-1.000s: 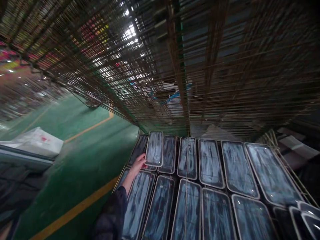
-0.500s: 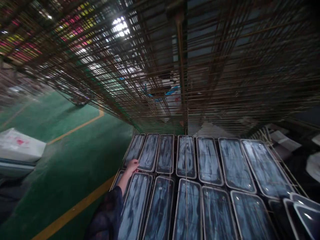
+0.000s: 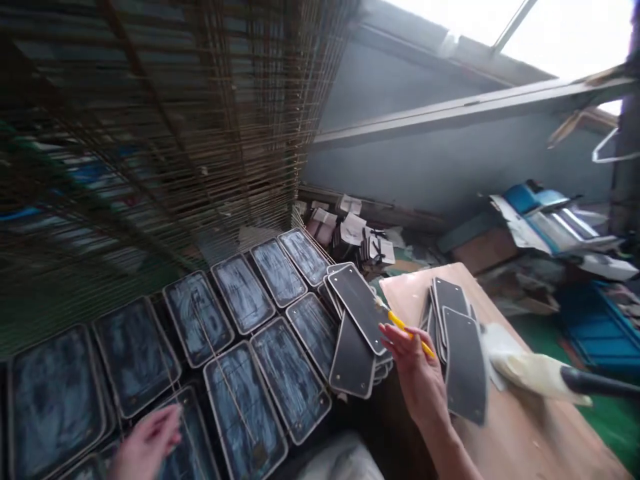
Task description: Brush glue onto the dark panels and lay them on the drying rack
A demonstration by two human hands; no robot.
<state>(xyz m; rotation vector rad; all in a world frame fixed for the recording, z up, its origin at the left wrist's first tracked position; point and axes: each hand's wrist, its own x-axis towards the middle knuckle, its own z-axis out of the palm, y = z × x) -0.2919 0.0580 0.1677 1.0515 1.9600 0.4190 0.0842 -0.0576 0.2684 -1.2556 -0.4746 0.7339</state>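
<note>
My right hand [image 3: 420, 373] holds a small brush with a yellow handle [image 3: 399, 323]; its pale bristles are close to a loose pile of plain dark panels [image 3: 353, 303] with small corner holes. Smeared by motion, my left hand [image 3: 147, 440] is at the lower left, over a dark panel [image 3: 187, 433] in the laid-out rows; I cannot make out its fingers clearly. The panels in those rows, such as one near the middle [image 3: 290, 373], are rounded rectangles with pale edges and whitish streaks across their faces.
Wire racks [image 3: 210, 120] slope up behind the rows. A wooden board [image 3: 530, 433] at right bears more plain panels [image 3: 465, 360] and a pale, coated thing with a black handle [image 3: 535, 373]. Tied bundles [image 3: 353, 228] lie by the wall, with blue items [image 3: 607, 333] beyond the board.
The view has swung to the right, bringing the board, the panel piles and my right hand with the brush into sight. My left hand has left the edge of the far-left panels.
</note>
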